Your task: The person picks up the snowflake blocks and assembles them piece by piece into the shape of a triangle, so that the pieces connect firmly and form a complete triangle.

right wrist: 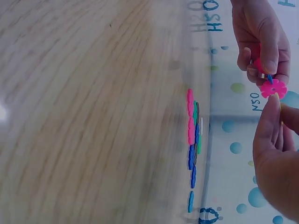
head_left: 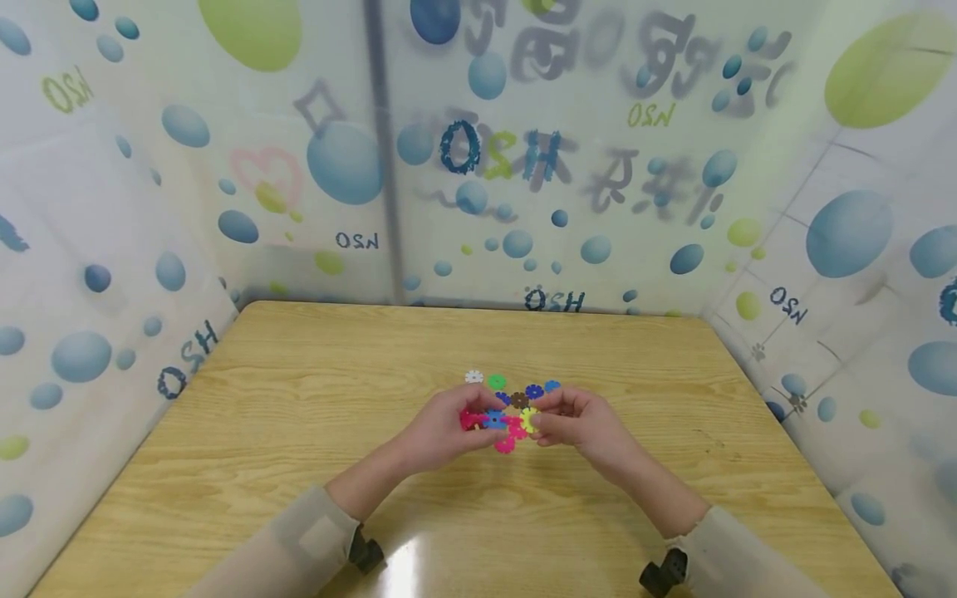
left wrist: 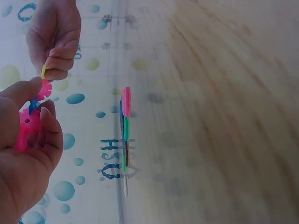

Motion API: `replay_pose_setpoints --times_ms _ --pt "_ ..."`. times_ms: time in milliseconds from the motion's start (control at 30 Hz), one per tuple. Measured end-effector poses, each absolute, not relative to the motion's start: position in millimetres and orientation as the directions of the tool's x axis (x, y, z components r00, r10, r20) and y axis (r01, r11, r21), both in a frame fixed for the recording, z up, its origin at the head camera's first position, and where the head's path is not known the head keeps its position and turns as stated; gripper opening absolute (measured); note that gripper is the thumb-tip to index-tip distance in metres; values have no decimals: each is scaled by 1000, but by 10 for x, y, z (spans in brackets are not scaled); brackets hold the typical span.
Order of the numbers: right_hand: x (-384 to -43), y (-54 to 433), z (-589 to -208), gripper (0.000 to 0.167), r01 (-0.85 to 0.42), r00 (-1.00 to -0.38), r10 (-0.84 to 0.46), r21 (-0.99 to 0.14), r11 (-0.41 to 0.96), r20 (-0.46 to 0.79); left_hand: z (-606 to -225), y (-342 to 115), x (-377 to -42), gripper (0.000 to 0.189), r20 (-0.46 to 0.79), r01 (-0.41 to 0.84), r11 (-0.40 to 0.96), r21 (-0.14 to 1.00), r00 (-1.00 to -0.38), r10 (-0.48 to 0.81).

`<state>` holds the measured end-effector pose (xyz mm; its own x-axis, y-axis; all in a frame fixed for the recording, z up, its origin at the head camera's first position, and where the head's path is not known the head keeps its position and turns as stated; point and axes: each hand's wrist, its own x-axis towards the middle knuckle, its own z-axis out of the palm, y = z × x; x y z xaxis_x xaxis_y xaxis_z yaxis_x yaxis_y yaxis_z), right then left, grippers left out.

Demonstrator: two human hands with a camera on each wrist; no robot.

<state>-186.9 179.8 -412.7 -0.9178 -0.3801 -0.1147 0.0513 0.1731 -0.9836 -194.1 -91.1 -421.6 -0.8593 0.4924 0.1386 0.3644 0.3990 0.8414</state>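
My left hand [head_left: 441, 425] grips a joined piece of notched plastic snowflake discs, raised above the table. A pink disc [left wrist: 29, 120] sits among its fingers, and a blue disc [head_left: 494, 419] links it to another pink disc [right wrist: 274, 88] that sticks out beyond the fingertips. Between thumb and fingers, my right hand [head_left: 594, 430] pinches a yellow disc [head_left: 527, 420]. In both wrist views the yellow disc meets the edge of the outer pink disc; whether their notches are locked cannot be told. Fingers hide part of the piece.
Loose discs lie on the wooden table [head_left: 314, 374] just beyond and under the hands: white [head_left: 474, 377], green [head_left: 497, 381], brown [head_left: 519, 400], dark blue [head_left: 534, 391], light blue [head_left: 552, 386] and pink [head_left: 505, 446]. A patterned curtain [head_left: 299, 241] surrounds the table's back and sides.
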Motion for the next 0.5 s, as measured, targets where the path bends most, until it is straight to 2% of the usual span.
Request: replay_pose_setpoints --times_ms 500 --pt "-1833 1710 -4153 31 29 -944 -320 -985 171 -83 -4265 -897 -1956 30 149 373 394 840 -857 493"
